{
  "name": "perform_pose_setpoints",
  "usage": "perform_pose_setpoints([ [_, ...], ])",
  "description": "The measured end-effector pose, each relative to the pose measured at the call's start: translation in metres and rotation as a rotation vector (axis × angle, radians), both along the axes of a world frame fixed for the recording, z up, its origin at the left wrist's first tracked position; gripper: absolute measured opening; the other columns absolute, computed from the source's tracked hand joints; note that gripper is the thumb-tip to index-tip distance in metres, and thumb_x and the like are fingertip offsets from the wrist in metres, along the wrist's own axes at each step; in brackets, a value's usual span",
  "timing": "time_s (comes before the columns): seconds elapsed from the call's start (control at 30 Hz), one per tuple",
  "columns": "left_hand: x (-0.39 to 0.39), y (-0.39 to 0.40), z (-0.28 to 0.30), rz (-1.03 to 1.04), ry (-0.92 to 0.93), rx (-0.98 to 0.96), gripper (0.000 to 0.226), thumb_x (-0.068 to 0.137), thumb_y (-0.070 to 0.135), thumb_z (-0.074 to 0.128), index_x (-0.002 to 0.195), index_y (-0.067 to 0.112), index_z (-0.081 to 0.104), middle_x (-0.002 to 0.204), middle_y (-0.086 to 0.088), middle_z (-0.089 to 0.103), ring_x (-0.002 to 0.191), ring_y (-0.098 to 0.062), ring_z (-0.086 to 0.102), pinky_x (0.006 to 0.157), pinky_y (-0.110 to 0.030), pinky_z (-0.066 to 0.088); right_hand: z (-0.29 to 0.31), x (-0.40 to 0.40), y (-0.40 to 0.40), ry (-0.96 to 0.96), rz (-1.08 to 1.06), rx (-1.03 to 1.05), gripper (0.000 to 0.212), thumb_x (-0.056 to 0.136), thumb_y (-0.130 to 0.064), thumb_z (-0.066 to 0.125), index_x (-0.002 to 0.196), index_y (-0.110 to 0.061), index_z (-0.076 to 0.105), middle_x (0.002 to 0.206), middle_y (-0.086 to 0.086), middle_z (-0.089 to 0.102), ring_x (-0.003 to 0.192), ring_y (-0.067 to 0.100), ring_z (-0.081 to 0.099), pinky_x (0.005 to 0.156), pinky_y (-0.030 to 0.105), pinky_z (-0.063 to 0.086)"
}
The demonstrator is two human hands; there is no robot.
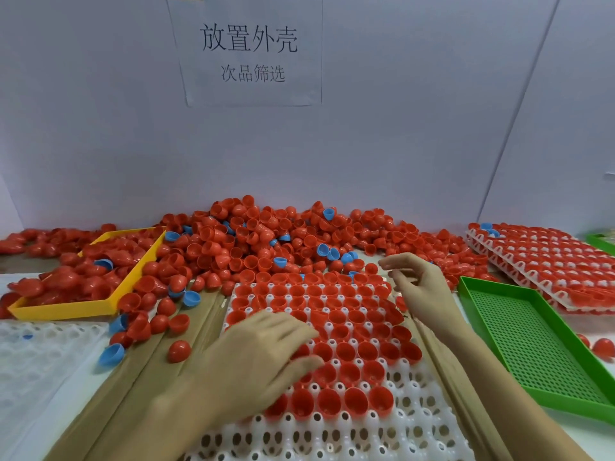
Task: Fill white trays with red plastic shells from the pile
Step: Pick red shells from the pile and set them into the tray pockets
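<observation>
My left hand (266, 347) lies flat on the white tray (332, 437) with its fingers straight, pressing on the red shells (346, 351) sitting there. My right hand (419, 287) hangs over the far right corner of the tray, fingers loose and a bit bent. It holds nothing that I can see.

I think the shells are very light, thin and smooth, so they could slip or roll away. I would pinch one by its rim with two fingers.

Each shell is like half of an egg. In the tray they sit open side up, round end down in the holes. The near rows of holes have no shells yet.

The pile (266, 237) lies just behind the tray, and shells there point every way. A few blue shells (327, 213) are mixed in
</observation>
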State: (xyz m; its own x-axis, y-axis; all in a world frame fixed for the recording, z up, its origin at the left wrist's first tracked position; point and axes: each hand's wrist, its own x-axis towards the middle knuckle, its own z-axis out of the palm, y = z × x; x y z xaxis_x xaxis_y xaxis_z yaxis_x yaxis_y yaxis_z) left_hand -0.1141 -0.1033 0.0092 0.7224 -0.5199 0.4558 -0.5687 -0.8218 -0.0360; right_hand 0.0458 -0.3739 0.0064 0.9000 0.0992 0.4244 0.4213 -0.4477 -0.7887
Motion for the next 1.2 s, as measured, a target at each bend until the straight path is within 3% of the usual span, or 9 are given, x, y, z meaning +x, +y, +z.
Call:
perform_pose_setpoints([
  [0.17,0.009,0.037,0.001,0.138,-0.027,-0.023,0.057,0.107,0.054,0.027,0.118,0.022,0.073,0.111,0.014,0.071,0.103,-0.002,0.066,0.091,-0.024,0.054,-0.003,0.048,0.001,-0.016,-0.120,-0.557,0.037,0.100,0.007,0.048,0.125,-0.012,0.068,0.131,0.008,0.066,0.118,0.022,0.063,0.101,0.032,0.049],
  [0.27,0.013,0.048,0.000,0.176,-0.014,-0.037,0.057,0.106,0.054,0.027,0.117,0.023,0.072,0.111,0.015,0.070,0.102,-0.003,0.065,0.090,-0.027,0.055,-0.008,0.075,-0.003,0.064,-0.009,-0.712,0.048,0.098,0.008,0.054,0.139,-0.016,0.061,0.146,0.007,0.057,0.133,0.024,0.054,0.111,0.037,0.044],
  [0.37,0.014,0.052,-0.002,0.175,0.007,-0.058,0.054,0.106,0.054,0.029,0.117,0.023,0.072,0.110,0.015,0.070,0.102,-0.003,0.064,0.089,-0.029,0.056,-0.016,0.089,-0.006,0.097,0.056,-0.790,0.053,0.095,0.003,0.063,0.141,-0.023,0.060,0.147,0.002,0.058,0.137,0.023,0.052,0.113,0.038,0.042],
  [0.5,0.015,0.051,-0.004,0.167,0.021,-0.070,0.052,0.106,0.054,0.030,0.116,0.024,0.072,0.109,0.016,0.070,0.101,-0.001,0.065,0.088,-0.028,0.057,-0.021,0.096,-0.006,0.014,-0.015,-0.747,0.027,0.096,-0.009,0.069,0.121,-0.018,0.073,0.123,0.002,0.072,0.114,0.020,0.066,0.098,0.033,0.052],
  [0.6,0.014,0.050,-0.004,0.161,0.043,-0.085,0.056,0.106,0.056,0.027,0.119,0.024,0.072,0.111,0.016,0.070,0.103,0.000,0.065,0.090,-0.026,0.056,-0.020,0.092,-0.007,-0.007,-0.028,-0.732,0.014,0.095,-0.009,0.071,0.107,-0.014,0.075,0.110,0.004,0.074,0.096,0.015,0.065,0.086,0.025,0.053],
  [0.77,0.012,0.046,-0.003,0.156,0.061,-0.110,0.057,0.105,0.058,0.027,0.121,0.025,0.071,0.114,0.017,0.069,0.105,0.001,0.064,0.093,-0.023,0.053,-0.011,0.067,-0.013,-0.091,-0.043,-0.433,0.013,0.096,-0.005,0.068,0.108,-0.009,0.072,0.106,0.001,0.073,0.097,0.015,0.067,0.089,0.027,0.054],
  [0.9,0.012,0.037,-0.003,0.135,0.006,-0.147,0.049,0.104,0.053,0.035,0.115,0.024,0.073,0.109,0.017,0.070,0.100,0.000,0.064,0.090,-0.022,0.052,-0.005,0.035,-0.017,-0.105,0.046,-0.202,0.014,0.097,-0.012,0.069,0.108,-0.020,0.070,0.104,-0.013,0.072,0.099,0.006,0.068,0.087,0.027,0.056],
  [1.07,0.012,0.021,-0.005,0.082,-0.057,-0.195,0.031,0.102,0.035,0.051,0.114,0.019,0.074,0.113,0.011,0.070,0.106,-0.004,0.065,0.095,-0.023,0.050,-0.008,-0.009,-0.011,0.060,0.241,0.089,0.030,0.091,-0.028,0.077,0.119,-0.031,0.067,0.109,-0.011,0.076,0.106,0.008,0.071,0.089,0.027,0.059],
  [1.2,0.012,0.006,-0.007,0.054,-0.074,-0.328,0.026,0.102,0.027,0.057,0.124,0.022,0.070,0.123,0.014,0.064,0.114,0.000,0.061,0.099,-0.023,0.051,0.003,-0.029,-0.002,0.145,0.400,0.124,0.030,0.087,-0.031,0.082,0.115,-0.030,0.073,0.112,-0.004,0.077,0.108,0.012,0.072,0.093,0.022,0.056],
])
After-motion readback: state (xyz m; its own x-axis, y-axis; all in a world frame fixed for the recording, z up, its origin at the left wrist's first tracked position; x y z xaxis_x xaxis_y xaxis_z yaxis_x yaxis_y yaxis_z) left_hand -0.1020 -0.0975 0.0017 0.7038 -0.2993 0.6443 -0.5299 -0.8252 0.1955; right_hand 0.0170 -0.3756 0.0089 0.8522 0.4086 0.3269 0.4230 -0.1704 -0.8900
